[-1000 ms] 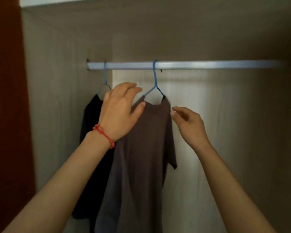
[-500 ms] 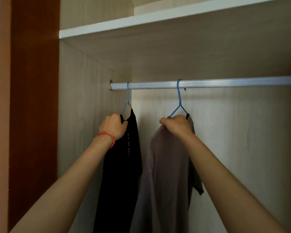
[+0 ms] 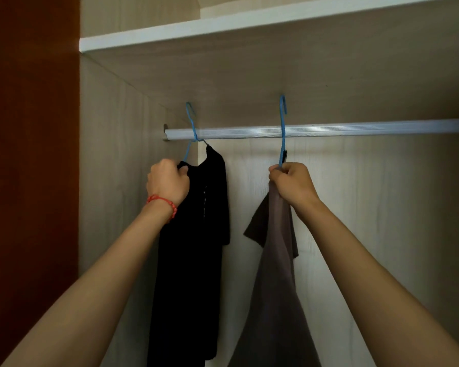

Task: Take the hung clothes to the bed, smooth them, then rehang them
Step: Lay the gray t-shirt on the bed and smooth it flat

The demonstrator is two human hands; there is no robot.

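Since the earlier frame we've lifted both hooks above the rail [image 3: 329,129]; left hand [image 3: 167,182] fisted around black shirt's hanger [image 3: 190,128], right hand [image 3: 293,182] gripping brown shirt's hanger [image 3: 282,128], clear space rightward

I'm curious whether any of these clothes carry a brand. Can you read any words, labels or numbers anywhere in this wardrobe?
No readable text anywhere.
Black shirt: a faint column of pale marks runs down it, too small and dim to read.
Brown shirt, blue hangers, rail and shelf: no print or label visible.
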